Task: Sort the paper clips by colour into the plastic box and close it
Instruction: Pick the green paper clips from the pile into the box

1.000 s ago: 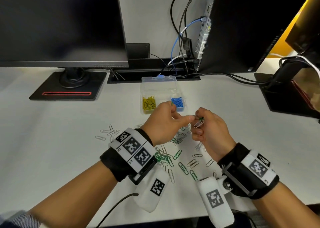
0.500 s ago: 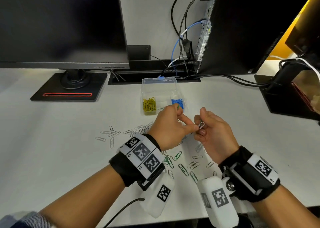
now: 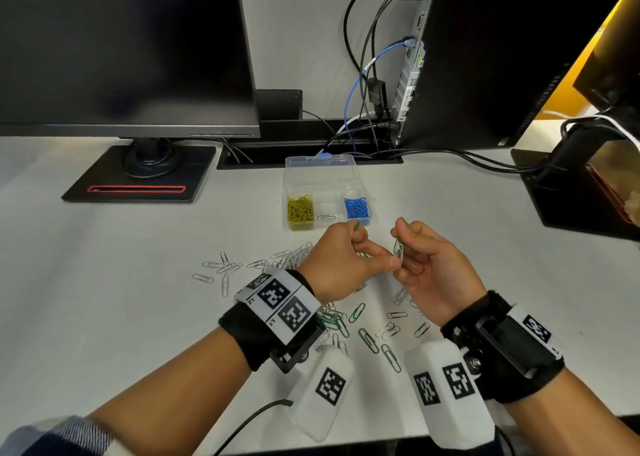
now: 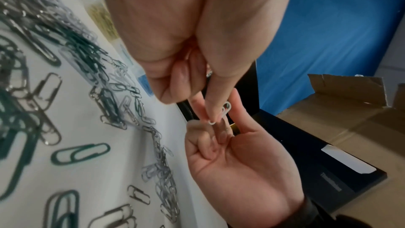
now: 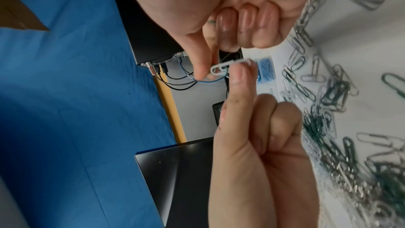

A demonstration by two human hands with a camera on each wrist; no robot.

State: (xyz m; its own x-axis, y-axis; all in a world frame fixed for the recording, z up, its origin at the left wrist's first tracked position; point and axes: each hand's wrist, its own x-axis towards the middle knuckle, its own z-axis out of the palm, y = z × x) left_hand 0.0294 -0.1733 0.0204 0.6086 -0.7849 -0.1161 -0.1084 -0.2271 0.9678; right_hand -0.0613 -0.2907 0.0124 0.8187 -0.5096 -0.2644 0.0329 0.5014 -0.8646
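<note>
Loose green and silver paper clips [image 3: 367, 331] are lying scattered on the white table [image 3: 104, 299], nearer than the plastic box [image 3: 320, 192] and mostly under the raised hands. Left hand [image 3: 341, 265] is pinching a white paper clip [image 3: 398, 250] at thumb tip, other fingers curled; a green clip tip [image 3: 356, 225] is poking above its knuckles. Right hand [image 3: 427, 268] is pinching the same white clip from the other side.

Change over the last second: the linked pair seen earlier is looking separated, with green going to the left fist and white held between both hands. Both hands are sitting slightly nearer the box than before. Judgement: the untangling step is near done; each clip can now go to its own compartment.

Beyond the hands, the box is standing open, lid tipped back: yellow clips [image 3: 300, 208] in its left compartment, one green clip [image 3: 326, 217] in the middle, blue clips [image 3: 356, 207] in the right. Sorting is far from finished.
</note>
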